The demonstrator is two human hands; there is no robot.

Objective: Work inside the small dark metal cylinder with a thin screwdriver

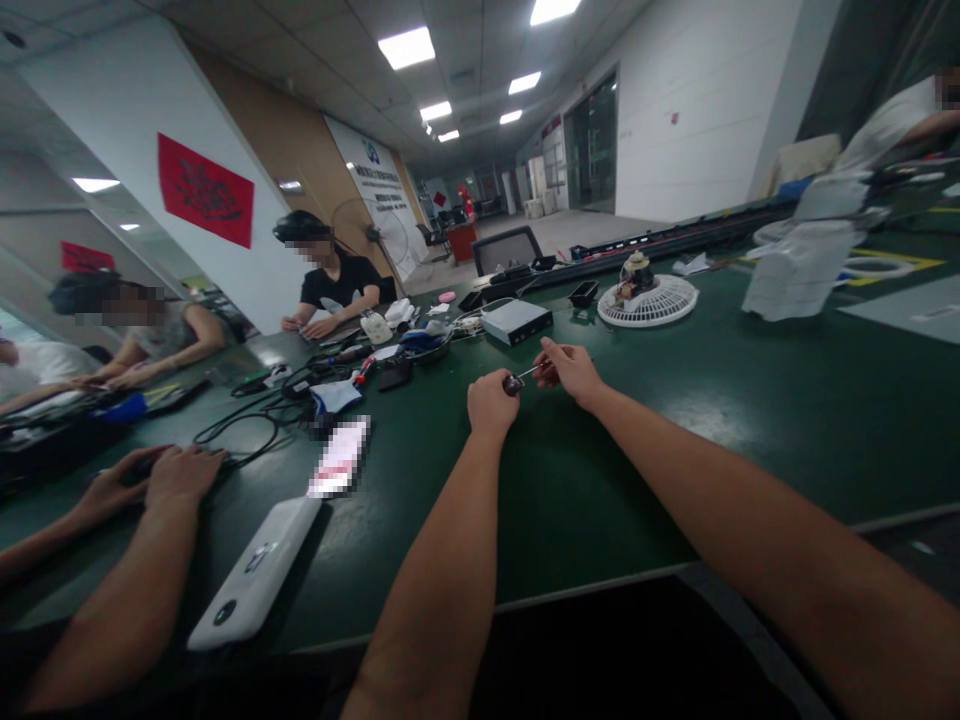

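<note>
Near the middle of the green table [585,470], my left hand [493,402] is wrapped round a small dark round part [514,384]. To its right, my right hand [568,371] is closed on a thin metal rod [532,370], whose other end meets the dark part. Whether the rod is a tool's shaft or belongs to the part, I cannot tell. Just beyond my hands lies a flat grey metal box [516,321]. A white round fan grille [649,301] with a motor on it sits behind my right hand.
A person's hands [176,475] work at the left beside a white device [259,570] and a lit phone [341,457]. Cables [262,425], a dark wallet-like item [394,375] and clutter lie left of centre. A plastic-wrapped object [799,265] stands at right.
</note>
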